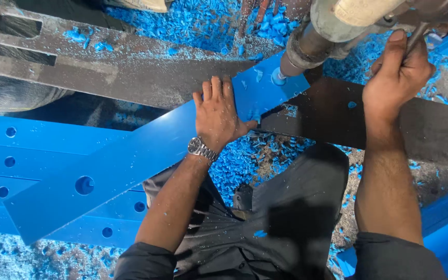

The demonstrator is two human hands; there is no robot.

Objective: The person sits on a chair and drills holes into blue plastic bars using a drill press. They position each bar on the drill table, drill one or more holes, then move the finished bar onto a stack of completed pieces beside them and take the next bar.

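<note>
My left hand (218,113) presses flat, fingers apart, on a long blue plastic strip (130,161) that slants up to the right across a dark metal machine table (146,78). The strip has a round hole (84,185) near its lower end. Its upper end lies under the drill spindle (307,46), and the bit (277,78) touches the blue surface. My right hand (397,78) is closed around a thin metal feed lever (417,36) beside the drill head. A metal watch (201,149) sits on my left wrist.
More blue strips with holes (32,155) lie stacked at the left below the slanted one. Blue plastic shavings (245,161) cover the floor and the table. A dark flat bar (431,129) runs to the right. My dark trousers (286,207) fill the lower middle.
</note>
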